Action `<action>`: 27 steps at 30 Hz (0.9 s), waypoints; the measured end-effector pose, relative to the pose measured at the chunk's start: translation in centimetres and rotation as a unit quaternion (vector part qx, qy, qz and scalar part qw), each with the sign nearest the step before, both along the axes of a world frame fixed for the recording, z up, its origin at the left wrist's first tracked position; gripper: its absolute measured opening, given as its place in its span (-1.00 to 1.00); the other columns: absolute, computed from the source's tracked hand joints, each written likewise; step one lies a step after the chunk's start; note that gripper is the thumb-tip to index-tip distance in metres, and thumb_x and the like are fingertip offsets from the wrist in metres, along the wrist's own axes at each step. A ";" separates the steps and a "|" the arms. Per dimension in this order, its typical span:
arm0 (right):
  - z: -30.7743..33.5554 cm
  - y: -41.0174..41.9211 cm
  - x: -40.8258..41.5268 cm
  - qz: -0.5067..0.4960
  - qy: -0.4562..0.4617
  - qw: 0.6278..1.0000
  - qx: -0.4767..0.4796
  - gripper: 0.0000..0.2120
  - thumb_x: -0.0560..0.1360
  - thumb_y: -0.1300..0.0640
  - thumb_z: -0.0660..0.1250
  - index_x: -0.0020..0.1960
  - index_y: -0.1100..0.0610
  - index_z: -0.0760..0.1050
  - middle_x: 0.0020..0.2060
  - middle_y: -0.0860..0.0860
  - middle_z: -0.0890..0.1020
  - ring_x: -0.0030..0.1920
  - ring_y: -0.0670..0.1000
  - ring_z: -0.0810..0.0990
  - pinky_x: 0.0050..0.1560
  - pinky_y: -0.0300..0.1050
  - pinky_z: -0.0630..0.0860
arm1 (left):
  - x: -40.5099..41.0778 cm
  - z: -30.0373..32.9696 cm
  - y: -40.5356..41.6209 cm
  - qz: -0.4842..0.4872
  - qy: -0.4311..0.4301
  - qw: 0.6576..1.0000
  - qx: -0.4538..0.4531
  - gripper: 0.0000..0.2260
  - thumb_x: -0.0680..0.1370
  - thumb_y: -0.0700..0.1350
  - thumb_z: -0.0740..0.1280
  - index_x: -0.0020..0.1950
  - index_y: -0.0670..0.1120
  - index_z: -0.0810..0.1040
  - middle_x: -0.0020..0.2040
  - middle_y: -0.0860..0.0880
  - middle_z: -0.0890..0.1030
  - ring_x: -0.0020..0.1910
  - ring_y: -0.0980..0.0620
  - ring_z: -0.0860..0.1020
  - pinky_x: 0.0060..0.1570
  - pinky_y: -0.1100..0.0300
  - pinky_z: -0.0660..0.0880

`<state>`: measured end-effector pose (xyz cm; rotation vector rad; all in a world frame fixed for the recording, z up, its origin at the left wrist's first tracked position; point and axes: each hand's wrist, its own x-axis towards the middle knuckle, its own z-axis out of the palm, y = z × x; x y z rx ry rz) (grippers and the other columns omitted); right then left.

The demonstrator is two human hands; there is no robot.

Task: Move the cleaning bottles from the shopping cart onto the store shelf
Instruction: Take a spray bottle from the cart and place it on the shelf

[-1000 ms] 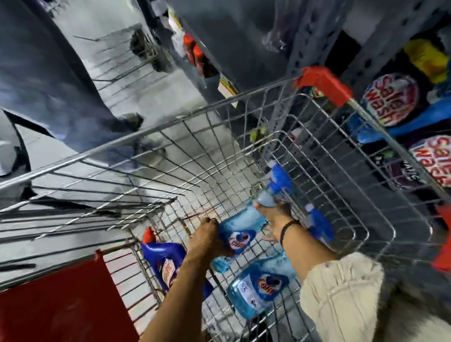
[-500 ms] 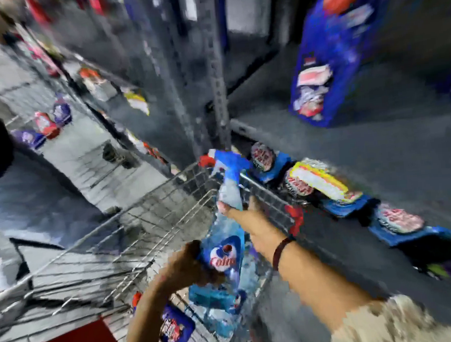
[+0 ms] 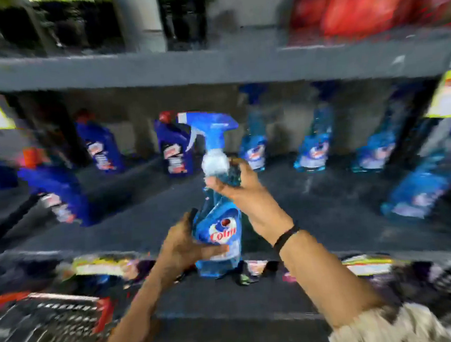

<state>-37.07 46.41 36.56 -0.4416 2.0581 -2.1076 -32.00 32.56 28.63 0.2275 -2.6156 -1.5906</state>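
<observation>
I see red packs (image 3: 367, 0) above yellow price tags (image 3: 449, 96); dark green-capped bottles (image 3: 181, 15) left of those packs.

Both arms reach forward, left hand (image 3: 183, 248) curled low, right hand (image 3: 243, 193) clasped higher, wrist banded.

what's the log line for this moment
phase: carry to shelf | spray bottle: upright, unplaced | left hand: base | right hand: neck

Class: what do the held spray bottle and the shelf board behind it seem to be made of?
Spray bottle: probably clear plastic, glossy; blue liquid shows through, and the trigger top is opaque blue. Shelf: likely painted metal, matt dark grey; blur leaves this open.
</observation>
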 end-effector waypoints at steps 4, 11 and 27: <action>1.1 8.8 -3.2 -0.095 0.058 0.992 0.055 -0.58 0.38 0.27 0.43 0.18 0.18 0.38 0.03 0.03 0.50 0.05 -0.06 0.48 0.21 -0.16 0.42 | -6.7 0.5 9.3 -0.051 0.025 0.998 0.013 -0.30 -0.01 0.04 0.62 0.03 -0.08 0.44 0.02 -0.12 0.64 0.01 -0.01 0.58 0.09 0.05 0.53; -1.2 16.5 -6.3 -0.162 0.046 0.981 0.093 -0.54 0.38 0.30 0.42 0.22 0.20 0.34 0.16 0.12 0.51 0.17 0.05 0.50 0.33 0.14 0.41 | -12.5 -0.8 18.2 -0.080 0.032 0.996 0.003 -0.33 0.05 -0.04 0.62 0.04 -0.15 0.41 0.06 -0.17 0.64 0.04 -0.14 0.61 0.03 -0.04 0.56; -9.0 19.5 -6.4 -0.256 -0.057 0.950 0.167 -0.51 0.28 0.11 0.53 0.06 0.15 0.32 0.04 0.10 0.58 0.02 0.02 0.55 -0.02 -0.18 0.45 | -14.4 -1.3 21.0 -0.169 -0.022 0.984 -0.052 -0.44 0.31 -0.28 0.50 0.24 -0.22 0.37 0.18 -0.16 0.56 0.13 -0.07 0.52 0.01 0.23 0.42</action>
